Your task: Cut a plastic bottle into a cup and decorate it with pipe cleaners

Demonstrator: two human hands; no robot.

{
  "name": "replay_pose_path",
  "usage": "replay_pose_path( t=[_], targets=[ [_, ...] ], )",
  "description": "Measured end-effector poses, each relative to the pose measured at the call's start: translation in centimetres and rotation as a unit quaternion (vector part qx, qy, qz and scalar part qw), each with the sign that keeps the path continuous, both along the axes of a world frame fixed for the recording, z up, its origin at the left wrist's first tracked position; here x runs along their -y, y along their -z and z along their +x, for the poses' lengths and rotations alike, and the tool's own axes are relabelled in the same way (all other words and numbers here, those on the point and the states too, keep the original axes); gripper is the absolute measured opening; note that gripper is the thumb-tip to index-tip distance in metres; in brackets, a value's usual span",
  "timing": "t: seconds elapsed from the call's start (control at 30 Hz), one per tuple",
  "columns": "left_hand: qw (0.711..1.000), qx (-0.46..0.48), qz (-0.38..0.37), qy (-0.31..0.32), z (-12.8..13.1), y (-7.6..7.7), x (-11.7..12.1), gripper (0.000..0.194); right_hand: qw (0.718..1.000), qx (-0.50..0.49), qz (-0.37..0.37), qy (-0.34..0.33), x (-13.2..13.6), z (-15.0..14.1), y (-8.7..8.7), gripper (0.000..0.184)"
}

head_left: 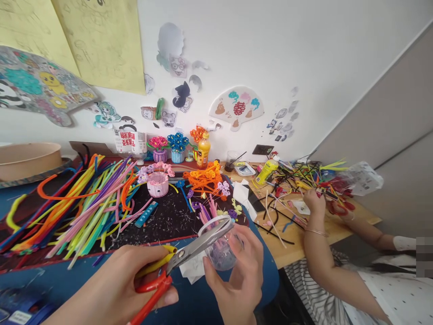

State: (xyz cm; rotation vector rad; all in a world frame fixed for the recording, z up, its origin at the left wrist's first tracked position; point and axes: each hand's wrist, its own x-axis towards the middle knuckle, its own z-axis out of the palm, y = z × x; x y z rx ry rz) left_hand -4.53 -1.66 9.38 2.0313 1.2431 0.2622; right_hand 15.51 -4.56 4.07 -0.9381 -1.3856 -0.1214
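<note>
My left hand (125, 282) grips red-handled scissors (184, 257), their metal blades pointing up and right over the rim of a clear plastic cup (221, 250). My right hand (241, 271) is wrapped round that cup from the right and below. Pink and purple pipe-cleaner pieces show inside the cup. Both hands hover above the blue table edge (84, 282), in front of a black mat (169, 216).
A heap of coloured pipe cleaners (81, 203) covers the left of the mat. A pink woven pot (157, 183), orange pipe-cleaner flowers (204, 178), an orange bottle (203, 151) and small flower pots stand behind. At right another person's hands (314, 201) work among pipe cleaners on a wooden desk (294, 239).
</note>
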Motion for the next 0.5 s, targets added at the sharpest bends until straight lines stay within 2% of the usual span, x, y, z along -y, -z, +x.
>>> replay_pose_path(
  t=[0.13,0.5],
  targets=[
    [0.999,-0.019,-0.048,0.013,0.2,-0.6,0.0,0.035,1.0,0.0,0.011,0.004,-0.1,0.0,-0.1,0.046],
    [0.997,-0.058,-0.045,0.005,0.2,-1.5,0.1,0.036,0.998,0.024,0.04,0.035,-0.3,0.5,0.4,0.05]
  ],
)
